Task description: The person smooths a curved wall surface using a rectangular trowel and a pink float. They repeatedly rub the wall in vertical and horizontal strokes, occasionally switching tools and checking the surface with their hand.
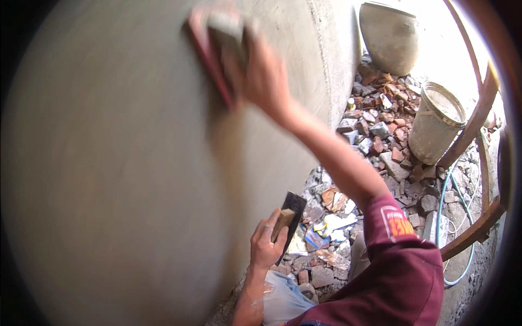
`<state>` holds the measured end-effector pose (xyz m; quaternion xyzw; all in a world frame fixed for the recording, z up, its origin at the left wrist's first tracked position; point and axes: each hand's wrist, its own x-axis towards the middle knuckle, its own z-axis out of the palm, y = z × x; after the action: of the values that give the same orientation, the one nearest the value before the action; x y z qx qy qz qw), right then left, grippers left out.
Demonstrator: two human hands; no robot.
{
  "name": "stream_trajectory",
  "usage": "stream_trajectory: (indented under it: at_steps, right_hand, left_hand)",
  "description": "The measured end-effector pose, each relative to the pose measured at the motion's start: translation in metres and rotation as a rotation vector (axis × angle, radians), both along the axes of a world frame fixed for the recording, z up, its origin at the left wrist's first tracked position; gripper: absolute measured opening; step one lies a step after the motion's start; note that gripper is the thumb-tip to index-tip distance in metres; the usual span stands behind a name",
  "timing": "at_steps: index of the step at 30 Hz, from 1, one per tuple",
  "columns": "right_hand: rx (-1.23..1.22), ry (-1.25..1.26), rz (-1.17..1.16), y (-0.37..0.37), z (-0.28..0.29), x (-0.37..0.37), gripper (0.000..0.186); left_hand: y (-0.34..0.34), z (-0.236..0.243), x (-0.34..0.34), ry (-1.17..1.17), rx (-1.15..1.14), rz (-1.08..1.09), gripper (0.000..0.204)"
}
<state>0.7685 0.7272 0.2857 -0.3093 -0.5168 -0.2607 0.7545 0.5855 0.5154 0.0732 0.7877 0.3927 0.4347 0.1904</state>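
A grey plastered wall (119, 152) takes up the left and middle of the head view. High on it, my right hand (265, 76) is closed round the pale handle of a red plastering float (212, 65); the float's face is against or very near the plaster, and motion blurs both. Lower down, in front of my body, my left hand (264, 244) grips the wooden handle of a flat trowel with a dark blade (297, 206). This trowel is tilted and held apart from the wall. Its underside is out of sight.
Broken bricks and stones (380, 122) cover the ground on the right, with scraps of litter (326, 225) nearer me. A dirty bucket (432, 133) and a larger cement-stained tub (389, 41) stand there. Wooden poles (478, 117) and a blue-green hose (472, 252) lie at the right edge.
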Motion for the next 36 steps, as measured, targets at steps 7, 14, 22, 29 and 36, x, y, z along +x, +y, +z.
stream_trajectory:
  at_steps: [7,14,22,29,36]
  right_hand:
    - [-0.111,0.017,-0.092,0.070,0.074,0.096,0.056]
    - [-0.194,0.054,-0.038,0.042,0.020,0.065,0.050]
    - [-0.380,0.220,-0.086,0.088,0.022,0.154,0.046]
    - [-0.415,0.255,0.010,0.078,-0.002,0.122,0.052]
    - [-0.263,-0.001,-0.082,0.074,-0.054,0.107,0.065]
  left_hand:
    - [0.003,-0.008,0.009,0.131,-0.035,-0.166,0.055]
    - [0.022,-0.019,0.010,0.215,-0.113,-0.184,0.061]
    - [0.026,-0.022,0.022,0.260,-0.188,-0.249,0.062]
    - [0.043,-0.039,0.021,0.359,-0.320,-0.202,0.060]
    - [0.041,-0.035,0.017,0.406,-0.394,-0.181,0.060]
